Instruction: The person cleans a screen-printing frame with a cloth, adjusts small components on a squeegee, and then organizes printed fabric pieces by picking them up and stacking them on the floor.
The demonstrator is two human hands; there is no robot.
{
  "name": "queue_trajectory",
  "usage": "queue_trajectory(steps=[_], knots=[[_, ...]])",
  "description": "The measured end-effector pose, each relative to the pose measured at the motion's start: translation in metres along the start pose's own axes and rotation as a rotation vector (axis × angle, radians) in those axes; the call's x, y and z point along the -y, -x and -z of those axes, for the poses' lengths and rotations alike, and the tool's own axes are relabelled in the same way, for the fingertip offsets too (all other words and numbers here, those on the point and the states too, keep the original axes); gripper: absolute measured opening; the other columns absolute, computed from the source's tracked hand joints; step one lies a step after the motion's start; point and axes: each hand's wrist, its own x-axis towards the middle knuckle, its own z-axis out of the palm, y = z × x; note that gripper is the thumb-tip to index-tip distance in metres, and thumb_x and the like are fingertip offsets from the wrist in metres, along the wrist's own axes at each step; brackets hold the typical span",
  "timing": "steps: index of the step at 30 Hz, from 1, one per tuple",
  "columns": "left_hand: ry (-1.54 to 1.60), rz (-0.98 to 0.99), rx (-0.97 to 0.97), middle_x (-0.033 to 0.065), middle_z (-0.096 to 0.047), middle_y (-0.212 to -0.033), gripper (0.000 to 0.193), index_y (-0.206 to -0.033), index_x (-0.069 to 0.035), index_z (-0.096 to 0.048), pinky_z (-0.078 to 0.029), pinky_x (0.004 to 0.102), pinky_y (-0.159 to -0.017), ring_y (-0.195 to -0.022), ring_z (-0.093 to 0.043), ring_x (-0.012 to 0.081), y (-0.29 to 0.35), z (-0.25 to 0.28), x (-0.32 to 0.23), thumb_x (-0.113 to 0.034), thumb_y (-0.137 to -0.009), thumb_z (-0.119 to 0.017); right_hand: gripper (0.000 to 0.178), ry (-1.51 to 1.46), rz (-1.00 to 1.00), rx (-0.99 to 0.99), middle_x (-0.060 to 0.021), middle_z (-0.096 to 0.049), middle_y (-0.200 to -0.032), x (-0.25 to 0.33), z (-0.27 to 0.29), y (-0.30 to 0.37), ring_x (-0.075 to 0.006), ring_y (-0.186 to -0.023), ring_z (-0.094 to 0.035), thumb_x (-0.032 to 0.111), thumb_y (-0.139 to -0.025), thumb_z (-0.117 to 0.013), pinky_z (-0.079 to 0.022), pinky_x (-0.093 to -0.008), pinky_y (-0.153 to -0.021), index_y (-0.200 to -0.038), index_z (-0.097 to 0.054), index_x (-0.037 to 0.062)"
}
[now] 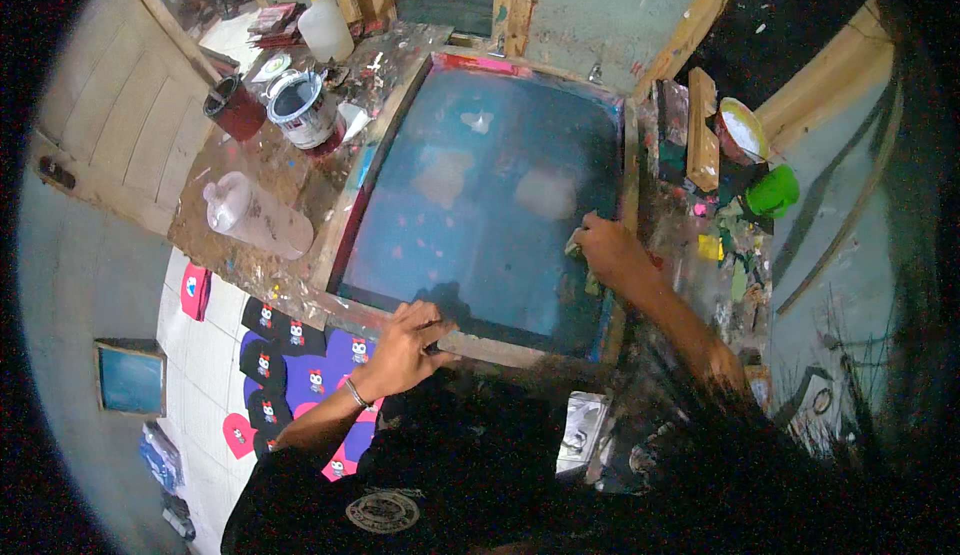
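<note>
A large screen-printing frame point(480, 344) with a wooden border lies on the table in front of me. Its blue mesh point(470, 255) carries several pale patches. My left hand point(408, 345) curls its fingers over the near wooden edge, left of the middle. Over the right part of the mesh, my right hand point(615, 255) is closed on a small greenish rag point(574, 244). Part of that rag hangs below the fingers, against the mesh.
On the left stand a clear plastic bottle point(258, 217), an open paint can point(301, 110), a dark red can point(235, 108) and a spray bottle point(325, 27). A bowl of white stuff point(741, 129) and a green cup point(773, 192) sit right. Printed fabric pieces point(315, 380) cover the floor.
</note>
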Motion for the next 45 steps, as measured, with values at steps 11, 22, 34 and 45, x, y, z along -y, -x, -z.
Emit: queue_trajectory(steps=[11, 22, 34, 45], knots=[[-0.022, 0.02, 0.05, 0.0093, -0.052, -0.087, 0.046, -0.104, -0.002, -0.069, -0.04, 0.038, -0.076, -0.086, -0.053, 0.0264, -0.001, 0.009, 0.0, -0.017, -0.064, -0.083, 0.023, 0.066, -0.085, -0.037, -0.0242, -0.056, -0.109, 0.021, -0.02, 0.023, -0.0401, -0.1, -0.061, -0.002, -0.081, -0.053, -0.053, -0.0475, -0.084, -0.102, -0.061, -0.0018], [0.008, -0.042, -0.007, 0.0083, -0.051, -0.087, 0.043, -0.103, -0.003, -0.069, -0.04, 0.0381, -0.075, -0.087, -0.053, 0.0263, -0.005, 0.011, -0.004, -0.016, -0.065, -0.083, 0.02, 0.031, -0.147, -0.015, -0.0216, -0.062, -0.103, 0.031, -0.031, 0.037, -0.039, -0.094, -0.065, 0.002, -0.08, -0.056, -0.054, -0.0482, -0.081, -0.097, -0.067, 0.0039], [0.03, -0.028, -0.007, 0.0082, -0.051, -0.088, 0.042, -0.103, -0.003, -0.068, -0.04, 0.0386, -0.076, -0.088, -0.053, 0.0263, -0.003, 0.011, -0.001, -0.016, -0.065, -0.082, 0.023, -0.41, 0.198, 0.03, -0.0169, -0.066, -0.099, 0.034, -0.047, 0.064, -0.0358, -0.091, -0.066, 0.01, -0.081, -0.06, -0.054, -0.0439, -0.078, -0.1, -0.073, 0.0114], [0.016, -0.038, -0.009, 0.009, -0.053, -0.088, 0.04, -0.098, -0.002, -0.068, -0.04, 0.0391, -0.075, -0.087, -0.054, 0.0276, 0.0, 0.004, 0.006, -0.017, -0.064, -0.082, 0.031, -0.426, 0.174, 0.089, -0.0176, -0.062, -0.089, 0.043, -0.035, 0.049, -0.0382, -0.083, -0.063, 0.006, -0.08, -0.057, -0.051, -0.0482, -0.076, -0.104, -0.073, 0.0143]])
